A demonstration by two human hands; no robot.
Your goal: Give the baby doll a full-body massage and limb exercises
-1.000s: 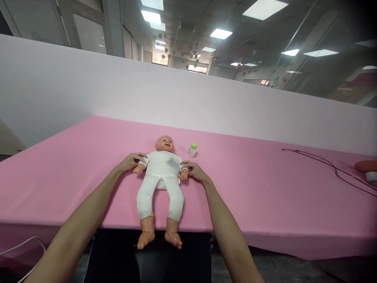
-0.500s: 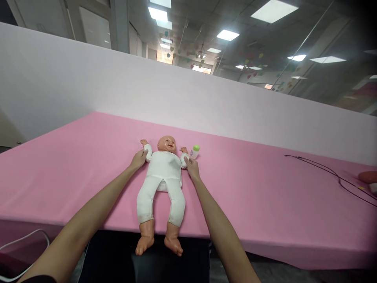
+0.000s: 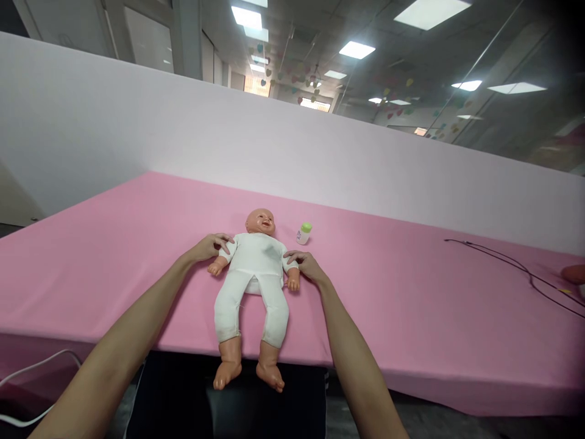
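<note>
A baby doll (image 3: 256, 256) with a white cloth body lies face up on the pink-covered table (image 3: 388, 292), its feet over the front edge. Its arms point down beside its body. My left hand (image 3: 212, 246) rests with fingers apart on the doll's sleeve at the left. On the other sleeve lie the spread fingers of my right hand (image 3: 306, 263). A small bottle (image 3: 303, 233) with a green cap stands near the doll's head, to the right, touched by neither hand.
Behind the table runs a white partition (image 3: 274, 146). A thin black cable (image 3: 507, 262) lies on the right side, near an orange-brown object (image 3: 573, 274) at the edge of view. A white cable (image 3: 41, 363) hangs at the lower left.
The doll's arms have swung from raised beside its head to down along its body. My fingers have loosened from their grip on the sleeves and now lie spread on them.
</note>
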